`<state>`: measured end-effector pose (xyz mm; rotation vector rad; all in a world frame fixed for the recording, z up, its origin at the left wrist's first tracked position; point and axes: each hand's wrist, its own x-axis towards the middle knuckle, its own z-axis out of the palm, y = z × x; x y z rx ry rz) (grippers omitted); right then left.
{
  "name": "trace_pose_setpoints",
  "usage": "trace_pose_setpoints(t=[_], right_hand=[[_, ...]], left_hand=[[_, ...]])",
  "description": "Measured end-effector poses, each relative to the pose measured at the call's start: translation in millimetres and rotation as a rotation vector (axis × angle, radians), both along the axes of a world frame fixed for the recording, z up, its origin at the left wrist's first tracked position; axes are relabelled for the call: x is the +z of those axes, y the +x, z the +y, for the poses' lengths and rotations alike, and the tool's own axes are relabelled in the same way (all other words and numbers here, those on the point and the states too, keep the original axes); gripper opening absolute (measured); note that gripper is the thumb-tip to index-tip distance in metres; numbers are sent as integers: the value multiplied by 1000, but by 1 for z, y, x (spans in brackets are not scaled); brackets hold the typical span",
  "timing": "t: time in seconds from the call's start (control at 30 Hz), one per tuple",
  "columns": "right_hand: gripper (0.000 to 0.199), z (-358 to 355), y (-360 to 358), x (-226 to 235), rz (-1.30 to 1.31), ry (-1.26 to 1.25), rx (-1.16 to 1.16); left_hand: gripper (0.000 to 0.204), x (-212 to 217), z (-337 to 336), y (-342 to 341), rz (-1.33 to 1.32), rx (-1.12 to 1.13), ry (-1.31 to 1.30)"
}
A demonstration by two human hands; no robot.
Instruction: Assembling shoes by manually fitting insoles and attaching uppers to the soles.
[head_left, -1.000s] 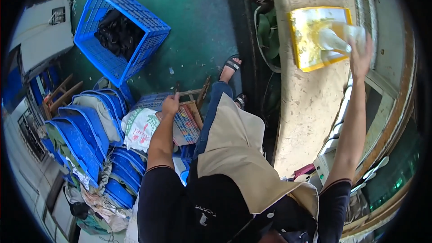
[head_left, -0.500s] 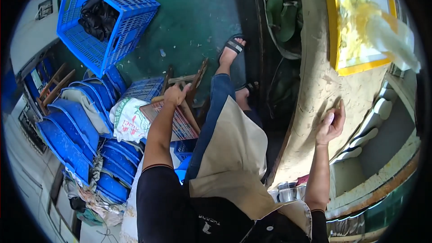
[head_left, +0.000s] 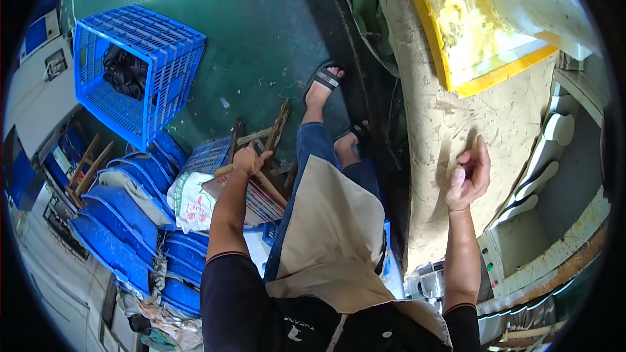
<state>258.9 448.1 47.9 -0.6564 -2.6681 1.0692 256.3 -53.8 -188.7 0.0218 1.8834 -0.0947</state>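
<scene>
My left hand (head_left: 249, 160) is closed over a tan wooden bar (head_left: 223, 171) beside a slatted wooden stool or frame (head_left: 279, 119). Just below it lies a flat, thin stack with a striped side (head_left: 266, 204), and a white printed sack (head_left: 193, 199) is to its left. My right hand (head_left: 471, 179) holds nothing; its index finger is stretched out and the others are loosely curled, over the worn tan worktop (head_left: 433, 156). Beyond it a yellow-framed tray (head_left: 499, 73) sits on the worktop, with a translucent whitish piece (head_left: 538, 3) over it.
A blue plastic crate (head_left: 173, 58) holding black items (head_left: 125, 73) lies tipped on the green floor (head_left: 254, 32). Stacked blue bins (head_left: 114, 212) stand at the left. Pale sole-shaped pieces (head_left: 559, 128) line the worktop's right edge, beside a grey compartment (head_left: 564, 176).
The whole view has shifted, so the yellow-framed tray appears closer and further left, and the crate lower. My left hand keeps its hold; my right hand's fingers have changed only slightly.
</scene>
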Motion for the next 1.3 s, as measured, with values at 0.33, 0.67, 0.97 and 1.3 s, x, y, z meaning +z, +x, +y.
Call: trace_pose_setpoints(t=[0.33,0.67,0.97,1.3], right_hand=[[71,-2,-4,3,-27,96,25],[72,-7,-4,7,-20,87,-5],[67,-1,-17,-2,268,-12,-18],[52,-12,-11,12,462,157,-8]], left_hand=[[85,10,24,-48,48,145,19],[78,-4,61,-135,190,181,53],[86,-19,54,-183,155,176,57],[93,-47,13,-131,1067,-317,934]])
